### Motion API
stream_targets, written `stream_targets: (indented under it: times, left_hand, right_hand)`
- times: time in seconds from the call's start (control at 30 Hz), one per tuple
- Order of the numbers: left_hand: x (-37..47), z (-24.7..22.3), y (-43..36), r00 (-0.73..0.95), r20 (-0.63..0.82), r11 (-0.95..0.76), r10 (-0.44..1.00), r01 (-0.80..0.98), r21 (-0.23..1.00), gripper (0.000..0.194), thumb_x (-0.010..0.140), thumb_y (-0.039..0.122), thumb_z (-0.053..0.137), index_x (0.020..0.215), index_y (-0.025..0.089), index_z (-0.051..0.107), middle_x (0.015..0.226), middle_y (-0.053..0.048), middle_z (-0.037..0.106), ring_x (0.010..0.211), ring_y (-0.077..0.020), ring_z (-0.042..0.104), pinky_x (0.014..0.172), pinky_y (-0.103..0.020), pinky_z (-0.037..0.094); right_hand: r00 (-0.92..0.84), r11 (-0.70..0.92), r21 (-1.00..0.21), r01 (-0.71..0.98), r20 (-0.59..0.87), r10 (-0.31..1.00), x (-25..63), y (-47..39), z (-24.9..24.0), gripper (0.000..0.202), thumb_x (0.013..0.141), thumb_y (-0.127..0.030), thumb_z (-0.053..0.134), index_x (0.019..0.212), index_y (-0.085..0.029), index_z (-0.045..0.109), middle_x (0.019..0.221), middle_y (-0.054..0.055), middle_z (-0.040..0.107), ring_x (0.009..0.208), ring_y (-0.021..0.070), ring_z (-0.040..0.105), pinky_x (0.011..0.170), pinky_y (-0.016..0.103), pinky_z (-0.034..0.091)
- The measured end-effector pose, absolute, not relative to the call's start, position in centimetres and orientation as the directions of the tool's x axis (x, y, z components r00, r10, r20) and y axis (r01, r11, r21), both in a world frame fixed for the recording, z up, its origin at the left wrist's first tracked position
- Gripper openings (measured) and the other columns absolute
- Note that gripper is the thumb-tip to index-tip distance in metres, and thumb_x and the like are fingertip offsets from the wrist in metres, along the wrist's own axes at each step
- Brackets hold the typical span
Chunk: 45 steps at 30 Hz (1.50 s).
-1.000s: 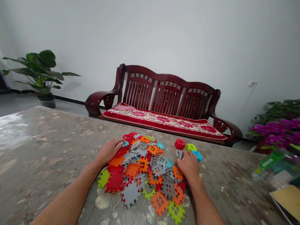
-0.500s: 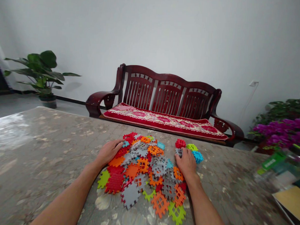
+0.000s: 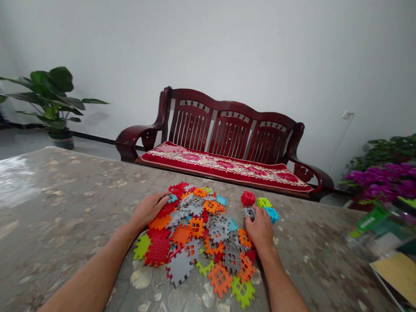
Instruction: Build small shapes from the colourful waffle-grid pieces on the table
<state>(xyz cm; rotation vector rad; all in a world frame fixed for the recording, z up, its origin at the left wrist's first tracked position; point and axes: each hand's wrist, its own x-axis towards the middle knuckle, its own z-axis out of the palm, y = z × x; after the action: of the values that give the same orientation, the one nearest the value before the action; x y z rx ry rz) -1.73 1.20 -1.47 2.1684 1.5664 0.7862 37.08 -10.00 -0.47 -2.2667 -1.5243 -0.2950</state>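
A heap of interlocking plastic tiles (image 3: 179,267) in red, orange, grey, green and blue is spread over the table between my hands. My left hand (image 3: 149,210) rests at the heap's left edge, fingers stretched over red tiles with the tips beside a small light-blue piece (image 3: 172,198). To the right, my right hand (image 3: 261,231) has its thumb and fingers around a grey cube-like block (image 3: 249,213); the fingers partly hide it. Close by are a red block (image 3: 248,198), a green block (image 3: 263,202) and a blue block (image 3: 271,215).
The patterned table (image 3: 71,214) reaches out on both sides. Behind it stands a dark wooden bench (image 3: 229,134) with a red cushion cover (image 3: 224,165). At right are purple flowers (image 3: 389,180), a green package (image 3: 371,222) and a tan-covered book (image 3: 399,274). A potted plant (image 3: 60,99) stands far left.
The whole view has shifted slightly. My right hand and the grey block have moved a little to the right relative to the heap. My left hand stays at the heap's left edge.
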Motion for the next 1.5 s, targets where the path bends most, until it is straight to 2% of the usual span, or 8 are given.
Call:
stream_targets:
  times: [0.3,0.63,0.7,0.8,0.97,1.07,1.33,1.5]
  left_hand:
    - [-1.5,-1.1,0.8,0.233,0.22,-0.32,0.947,0.742,0.589,0.059,0.091,0.051,0.031,0.123,0.02,0.07,0.127,-0.008,0.071,0.115,-0.0271,0.065,0.104,-0.037,0.045]
    - [-1.4,-0.8,0.7,0.24,0.212,-0.32,0.947,0.755,0.573,0.06,0.092,0.051,0.03,0.125,0.019,0.068,0.129,-0.008,0.07,0.117,-0.0269,0.064,0.106,-0.037,0.043]
    - [-1.4,-0.9,0.7,0.234,0.219,-0.319,0.947,0.752,0.577,0.059,0.092,0.051,0.03,0.124,0.02,0.069,0.128,-0.007,0.07,0.116,-0.0264,0.064,0.105,-0.037,0.044]
    - [-1.4,-0.9,0.7,0.227,0.22,-0.314,0.949,0.751,0.58,0.058,0.092,0.052,0.031,0.123,0.022,0.07,0.127,-0.006,0.071,0.114,-0.0261,0.065,0.104,-0.036,0.045]
    - [-1.5,-1.0,0.8,0.237,0.224,-0.324,0.945,0.749,0.577,0.059,0.092,0.051,0.031,0.124,0.02,0.069,0.127,-0.007,0.071,0.115,-0.0266,0.065,0.105,-0.036,0.044]
    - [-1.5,-1.1,0.9,0.236,0.23,-0.328,0.944,0.746,0.58,0.059,0.092,0.051,0.031,0.124,0.021,0.07,0.128,-0.006,0.07,0.115,-0.0264,0.065,0.106,-0.037,0.044]
    - [-1.6,-1.4,1.0,0.228,0.237,-0.327,0.944,0.741,0.586,0.056,0.091,0.051,0.034,0.123,0.022,0.071,0.127,-0.005,0.071,0.115,-0.0262,0.065,0.106,-0.036,0.044]
    - [-1.6,-1.4,1.0,0.23,0.235,-0.327,0.944,0.743,0.584,0.057,0.091,0.051,0.034,0.123,0.021,0.07,0.127,-0.006,0.071,0.115,-0.0269,0.065,0.106,-0.037,0.044]
  right_hand:
    - [0.381,-0.316,-0.223,0.922,0.378,0.844,37.2,-10.3,-0.7,0.035,0.089,-0.028,0.058,0.121,-0.015,0.059,0.117,0.012,0.064,0.111,0.0239,0.058,0.097,0.03,0.039]
    - [0.379,-0.344,-0.159,0.925,0.364,0.851,36.7,-10.8,-0.1,0.037,0.089,-0.03,0.057,0.123,-0.018,0.06,0.12,0.011,0.063,0.11,0.0254,0.057,0.092,0.033,0.039]
    - [0.355,-0.317,-0.159,0.935,0.403,0.844,36.3,-10.9,0.2,0.034,0.089,-0.029,0.057,0.121,-0.019,0.062,0.121,0.01,0.063,0.11,0.0252,0.056,0.093,0.034,0.039]
    - [0.263,-0.189,-0.209,0.96,0.422,0.868,35.4,-11.0,0.6,0.027,0.09,-0.027,0.055,0.114,-0.021,0.067,0.118,0.008,0.065,0.109,0.0231,0.056,0.095,0.032,0.039]
    - [0.094,-0.001,-0.278,0.961,0.324,0.941,33.3,-11.0,0.8,0.021,0.091,-0.035,0.057,0.101,-0.025,0.073,0.113,0.005,0.068,0.108,0.0223,0.057,0.096,0.032,0.039]
    - [0.085,0.002,-0.285,0.958,0.292,0.952,32.6,-10.9,1.0,0.021,0.091,-0.037,0.059,0.1,-0.027,0.075,0.113,0.005,0.068,0.108,0.0231,0.056,0.096,0.034,0.039]
    - [0.112,-0.004,-0.365,0.931,0.274,0.955,32.8,-10.5,0.8,0.013,0.087,-0.03,0.061,0.088,-0.025,0.073,0.101,0.002,0.072,0.102,0.0222,0.06,0.092,0.033,0.041]
    - [0.072,0.021,-0.34,0.94,0.258,0.964,32.9,-10.6,0.5,0.021,0.09,-0.035,0.059,0.102,-0.026,0.073,0.11,0.003,0.072,0.107,0.0226,0.059,0.097,0.034,0.04]
